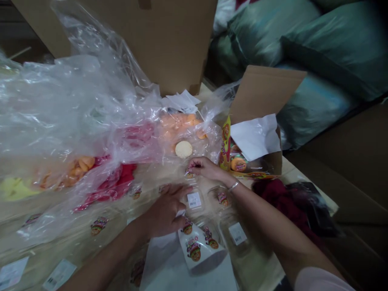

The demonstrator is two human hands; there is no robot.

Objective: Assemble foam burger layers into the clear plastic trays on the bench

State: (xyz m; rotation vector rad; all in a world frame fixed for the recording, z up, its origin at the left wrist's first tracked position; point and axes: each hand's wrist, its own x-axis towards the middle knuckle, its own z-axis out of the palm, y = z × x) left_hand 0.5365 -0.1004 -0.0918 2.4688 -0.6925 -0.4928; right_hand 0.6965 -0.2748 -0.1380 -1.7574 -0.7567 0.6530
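My left hand [165, 212] reaches over the clear plastic packs, its fingers stretched forward. Between its thumb and palm it holds a curled strip of cartoon stickers [194, 246], which rests above white paper [163, 266]. My right hand [206, 167], with a bracelet at the wrist, pinches at a small cartoon sticker [189, 175] over a clear pack. The fingertips partly cover that sticker. Nearby lie a clear pack with a white barcode label [194, 199], another with a cartoon sticker [222, 198], and a third with a barcode label [237, 233].
An open carton [266, 163] holding packaged items stands at right. Plastic bags [133, 137] with orange, pink and yellow pieces spread across the left. A round cream disc [183, 149] lies ahead. A large cardboard box [169, 44] and green sacks [333, 44] stand behind.
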